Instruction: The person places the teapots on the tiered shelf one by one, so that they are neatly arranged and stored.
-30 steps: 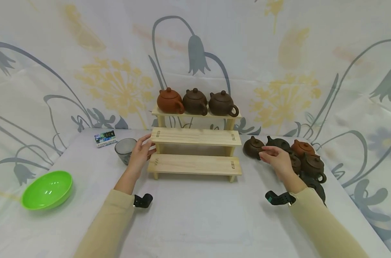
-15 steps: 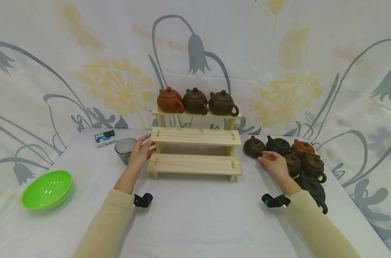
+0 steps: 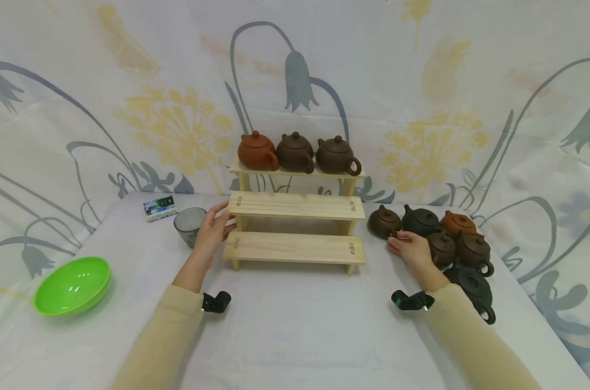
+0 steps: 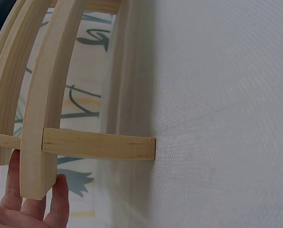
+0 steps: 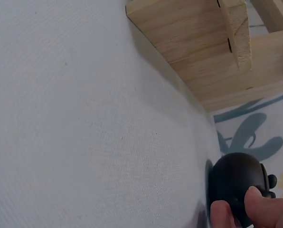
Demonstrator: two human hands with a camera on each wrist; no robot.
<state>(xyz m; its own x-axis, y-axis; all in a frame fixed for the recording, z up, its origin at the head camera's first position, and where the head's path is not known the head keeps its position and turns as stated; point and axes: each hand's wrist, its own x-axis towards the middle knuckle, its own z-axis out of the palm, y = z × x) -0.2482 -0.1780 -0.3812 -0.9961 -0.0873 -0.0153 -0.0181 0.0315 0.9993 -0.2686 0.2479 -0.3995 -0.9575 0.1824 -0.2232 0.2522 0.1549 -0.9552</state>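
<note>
My left hand (image 3: 212, 226) rests against the left end of a three-tier wooden shelf (image 3: 295, 248). In the left wrist view its fingers (image 4: 61, 199) reach up, fairly straight, along the ends of the boards. On the right, my right hand (image 3: 414, 252) pinches the handle of a dark brown teapot (image 3: 384, 221) standing on the table. The right wrist view shows thumb and finger at the handle side of that teapot (image 5: 236, 176); the fingers partly hide the handle. On the top tier sit a reddish teapot (image 3: 257, 151) and two dark brown teapots (image 3: 295, 153).
Several more teapots cluster at the right, among them a black one (image 3: 420, 221), a reddish one (image 3: 457, 223) and another black one (image 3: 472, 287). Left of the shelf stand a grey glass (image 3: 190, 221), a small patterned box (image 3: 159, 208) and a green bowl (image 3: 73, 287).
My right hand has shifted slightly left and down, its fingers closing at the teapot's handle. My left hand stays at the shelf.
</note>
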